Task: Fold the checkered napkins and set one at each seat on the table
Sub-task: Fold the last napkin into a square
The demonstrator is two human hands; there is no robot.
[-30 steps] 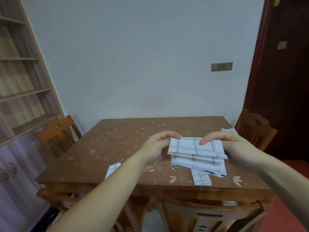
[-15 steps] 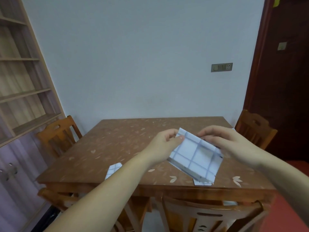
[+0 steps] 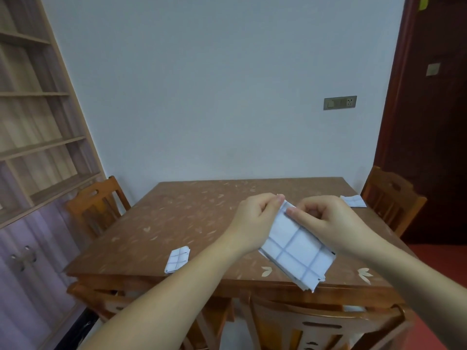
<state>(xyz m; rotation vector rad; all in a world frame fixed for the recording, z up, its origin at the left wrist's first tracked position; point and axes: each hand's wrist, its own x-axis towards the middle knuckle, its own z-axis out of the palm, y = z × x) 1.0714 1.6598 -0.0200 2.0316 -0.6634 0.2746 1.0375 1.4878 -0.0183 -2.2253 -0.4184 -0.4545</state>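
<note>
Napkin (image 3: 298, 251) hangs folded above the near edge of the table (image 3: 189, 215) because your left hand (image 3: 255, 221) and right hand (image 3: 328, 221) both pinch its upper corner, a grip that likely aligns the layers before placement.

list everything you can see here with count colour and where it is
held napkin: 1, white with blue checks, in the air over the table's near edge
folded napkins: 2, white with blue checks, one near the table's left front corner, one at its far right edge
table: 1, brown, centre
chairs: 3 plainly seen, orange-brown wood, left, right and near side
shelf unit: 1, pale wood, left wall
socket plate: 1, bronze-grey, back wall
door: 1, dark red-brown, right
left hand: 1, pinches the held napkin's top corner
right hand: 1, grips its upper edge
</note>
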